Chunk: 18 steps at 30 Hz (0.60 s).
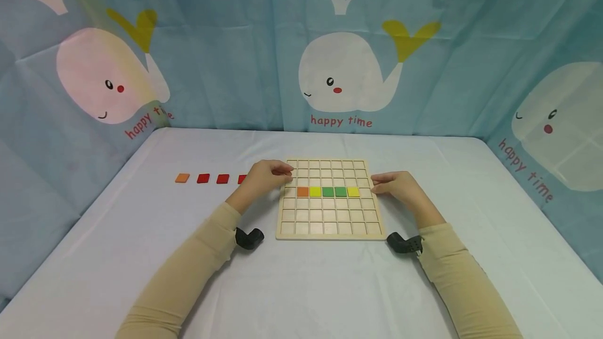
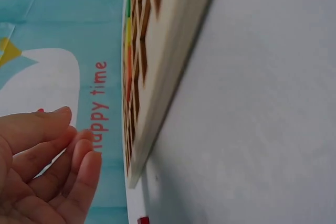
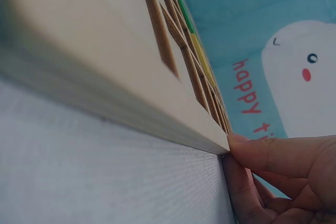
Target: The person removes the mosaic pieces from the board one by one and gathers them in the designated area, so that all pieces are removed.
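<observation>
A light wooden grid board lies flat on the table. One row holds an orange tile, a yellow tile, two green tiles and another yellow tile. My left hand hovers by the board's left edge; in the left wrist view its loosely bent fingers hold nothing and are apart from the wood. On the opposite side, my right hand pinches the board's edge, the thumb at the rim and the index finger lower down.
Left of the board, an orange tile and several red tiles lie in a line on the white table; my left hand partly covers the last red one. A blue whale-print curtain stands behind and at both sides.
</observation>
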Each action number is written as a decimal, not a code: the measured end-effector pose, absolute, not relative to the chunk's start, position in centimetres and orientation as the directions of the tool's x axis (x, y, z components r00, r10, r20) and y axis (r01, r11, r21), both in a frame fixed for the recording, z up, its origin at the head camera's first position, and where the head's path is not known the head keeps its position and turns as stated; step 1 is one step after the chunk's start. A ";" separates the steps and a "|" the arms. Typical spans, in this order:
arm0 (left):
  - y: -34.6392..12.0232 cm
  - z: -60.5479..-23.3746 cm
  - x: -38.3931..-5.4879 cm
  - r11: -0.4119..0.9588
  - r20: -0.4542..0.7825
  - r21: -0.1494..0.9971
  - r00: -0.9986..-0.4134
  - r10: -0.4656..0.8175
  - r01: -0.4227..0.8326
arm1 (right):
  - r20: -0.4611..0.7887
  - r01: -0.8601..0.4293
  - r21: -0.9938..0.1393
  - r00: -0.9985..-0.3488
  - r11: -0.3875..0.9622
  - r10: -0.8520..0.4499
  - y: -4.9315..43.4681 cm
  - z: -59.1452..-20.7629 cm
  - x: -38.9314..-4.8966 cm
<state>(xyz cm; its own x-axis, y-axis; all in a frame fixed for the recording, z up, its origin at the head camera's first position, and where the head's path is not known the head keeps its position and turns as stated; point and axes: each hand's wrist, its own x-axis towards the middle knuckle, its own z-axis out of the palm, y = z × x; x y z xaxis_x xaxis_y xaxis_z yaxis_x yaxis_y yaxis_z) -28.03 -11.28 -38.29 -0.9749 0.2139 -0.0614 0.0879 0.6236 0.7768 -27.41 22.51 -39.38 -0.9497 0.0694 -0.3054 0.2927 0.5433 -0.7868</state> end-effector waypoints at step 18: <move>-9.7 -38.6 -27.1 0.654 -0.139 0.753 -0.954 0.267 0.073 | -0.290 0.266 -0.775 -0.956 0.573 0.051 22.5 -39.6 -27.3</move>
